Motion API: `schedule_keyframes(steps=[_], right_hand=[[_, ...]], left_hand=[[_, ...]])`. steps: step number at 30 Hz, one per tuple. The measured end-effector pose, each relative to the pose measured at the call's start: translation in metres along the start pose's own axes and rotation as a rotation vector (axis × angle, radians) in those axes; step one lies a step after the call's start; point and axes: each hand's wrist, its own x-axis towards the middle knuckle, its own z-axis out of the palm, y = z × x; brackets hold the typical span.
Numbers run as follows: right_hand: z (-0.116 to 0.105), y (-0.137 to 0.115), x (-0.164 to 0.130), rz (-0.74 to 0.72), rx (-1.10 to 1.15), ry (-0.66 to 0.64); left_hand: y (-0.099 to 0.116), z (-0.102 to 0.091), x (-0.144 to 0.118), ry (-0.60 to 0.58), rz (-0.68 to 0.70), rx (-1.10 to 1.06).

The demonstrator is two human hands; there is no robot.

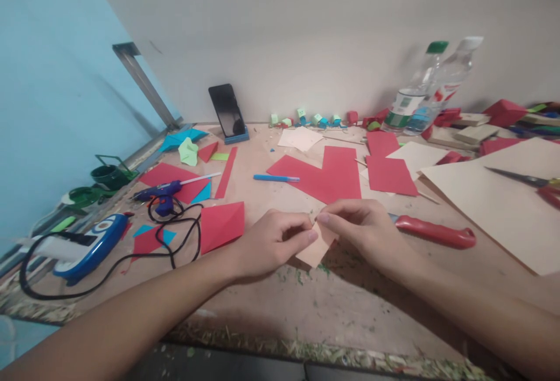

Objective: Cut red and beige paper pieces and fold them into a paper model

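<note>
Forearms [144,305] angle in from near left and right; left hand [272,242] and right hand [367,232] both pinch the beige paper [315,251], seemingly to steady it, over the table's [280,311] near middle

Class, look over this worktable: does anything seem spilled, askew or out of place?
Yes. Tiny green scraps look spilled on the tabletop beside the tan paper. At left, the glue gun lies across a red sheet, its black cord trailing in loops over red and blue paper, looking untidy.
</note>
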Motion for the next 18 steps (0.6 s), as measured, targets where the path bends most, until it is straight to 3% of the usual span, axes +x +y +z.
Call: schedule_keyframes(steps=[12, 18], right_hand=[[-0.0006, -0.0039, 0.0021, 0.028, 0.050, -0.051], [0.0008, -0.0068, 0.0016, 0.055, 0.021, -0.009]], left_hand=[[-0.0010, 0.0003, -0.0004, 0.102, 0.012, 0.019], [0.0009, 0.0004, 0.0008, 0.064, -0.005, -0.004]])
